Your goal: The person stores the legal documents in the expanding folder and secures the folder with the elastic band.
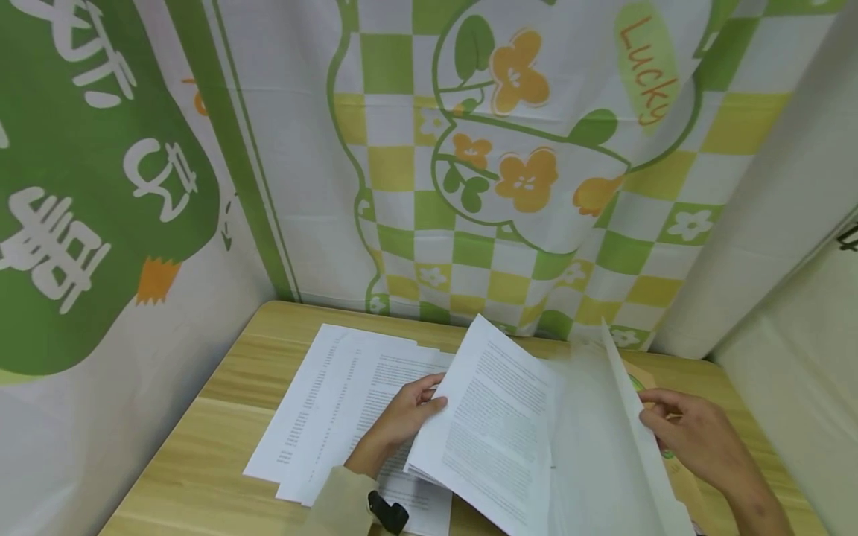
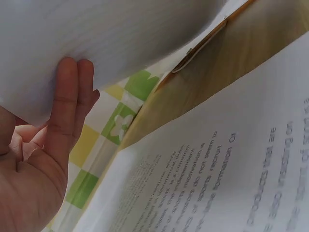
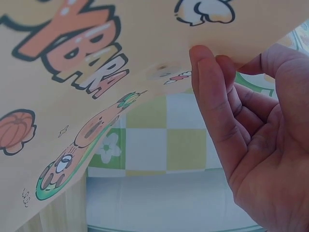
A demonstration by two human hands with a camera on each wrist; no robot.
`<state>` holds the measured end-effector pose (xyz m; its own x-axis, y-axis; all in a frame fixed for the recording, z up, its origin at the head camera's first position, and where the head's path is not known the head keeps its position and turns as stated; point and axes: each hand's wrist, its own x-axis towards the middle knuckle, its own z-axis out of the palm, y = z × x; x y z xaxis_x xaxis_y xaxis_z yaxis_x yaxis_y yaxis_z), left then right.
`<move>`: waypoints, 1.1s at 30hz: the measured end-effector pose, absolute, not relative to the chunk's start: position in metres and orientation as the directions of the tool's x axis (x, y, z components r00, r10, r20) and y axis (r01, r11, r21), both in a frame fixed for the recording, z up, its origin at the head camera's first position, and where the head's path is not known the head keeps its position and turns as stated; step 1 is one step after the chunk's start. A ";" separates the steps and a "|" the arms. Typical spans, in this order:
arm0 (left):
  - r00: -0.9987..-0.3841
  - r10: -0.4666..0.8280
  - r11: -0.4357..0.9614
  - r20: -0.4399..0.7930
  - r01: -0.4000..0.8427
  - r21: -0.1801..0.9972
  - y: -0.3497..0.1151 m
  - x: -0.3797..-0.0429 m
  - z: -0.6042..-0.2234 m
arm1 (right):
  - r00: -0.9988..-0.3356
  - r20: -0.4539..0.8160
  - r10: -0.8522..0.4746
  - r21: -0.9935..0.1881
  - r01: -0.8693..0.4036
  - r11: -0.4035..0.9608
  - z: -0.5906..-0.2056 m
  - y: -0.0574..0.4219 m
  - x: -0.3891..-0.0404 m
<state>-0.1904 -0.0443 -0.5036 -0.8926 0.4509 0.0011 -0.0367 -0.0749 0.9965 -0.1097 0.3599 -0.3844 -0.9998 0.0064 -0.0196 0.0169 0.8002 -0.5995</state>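
My left hand [image 1: 401, 414] pinches the left edge of a stack of printed sheets [image 1: 499, 428], thumb on the top page and fingers behind. In the left wrist view, two fingers [image 2: 66, 96] lie straight against the back of the paper. To the right, my right hand [image 1: 697, 435] pinches the raised cover of a folder [image 1: 633, 424] between thumb and fingers. A translucent sheet [image 1: 586, 439] shows inside, right beside the printed stack. Seen from the right wrist, the cover's outer face [image 3: 159, 29] is peach with cartoon figures and the letters "YBARA".
Several overlapping printed sheets [image 1: 328, 394] lie on the wooden table [image 1: 221, 417] left of the stack. A tan printed surface [image 1: 687, 484] shows under my right hand. Patterned curtains [image 1: 402, 171] hang close behind the table's far edge and along its left side.
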 end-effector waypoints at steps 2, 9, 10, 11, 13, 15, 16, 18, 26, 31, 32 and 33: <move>-0.894 0.448 -0.086 -0.002 -0.045 0.995 -0.043 -0.192 -0.505 | -1.000 -0.019 0.006 -0.601 0.016 0.799 -0.385 0.360 -0.110; -0.907 0.420 -0.125 -0.027 -0.087 0.988 -0.034 -0.193 -0.510 | -1.000 -0.018 0.010 -0.614 0.019 0.789 -0.386 0.358 -0.109; -0.909 0.415 -0.129 -0.032 -0.094 0.987 -0.033 -0.193 -0.511 | -1.000 -0.019 0.011 -0.614 0.021 0.789 -0.386 0.358 -0.108; -0.911 0.412 -0.135 -0.032 -0.096 0.986 -0.031 -0.192 -0.511 | -1.000 -0.020 0.012 -0.614 0.022 0.789 -0.386 0.358 -0.108; -0.916 0.401 -0.137 -0.036 -0.099 0.986 -0.027 -0.191 -0.512 | -1.000 -0.017 0.008 -0.613 0.017 0.790 -0.386 0.359 -0.108; -0.919 0.391 -0.135 -0.040 -0.100 0.986 -0.024 -0.189 -0.512 | -1.000 -0.010 0.003 -0.614 0.009 0.790 -0.386 0.359 -0.108; -0.921 0.387 -0.129 -0.043 -0.101 0.987 -0.022 -0.188 -0.513 | -1.000 -0.006 0.001 -0.612 0.004 0.791 -0.386 0.359 -0.108; -0.924 0.380 -0.114 -0.048 -0.098 0.989 -0.019 -0.186 -0.514 | -1.000 0.001 -0.001 -0.614 -0.002 0.789 -0.386 0.359 -0.108; -0.929 0.364 -0.100 -0.061 -0.104 0.990 -0.009 -0.180 -0.516 | -1.000 0.007 0.003 -0.612 -0.002 0.791 -0.388 0.359 -0.108; -0.929 0.365 -0.089 -0.068 -0.108 0.990 -0.004 -0.178 -0.517 | -1.000 0.005 0.010 -0.604 0.005 0.797 -0.389 0.358 -0.109; -0.929 0.363 -0.089 -0.069 -0.108 0.990 -0.004 -0.178 -0.517 | -1.000 0.007 0.011 -0.604 0.004 0.797 -0.389 0.358 -0.109; -0.930 0.362 -0.091 -0.064 -0.103 0.990 -0.004 -0.177 -0.517 | -1.000 0.008 0.010 -0.604 0.003 0.797 -0.389 0.358 -0.109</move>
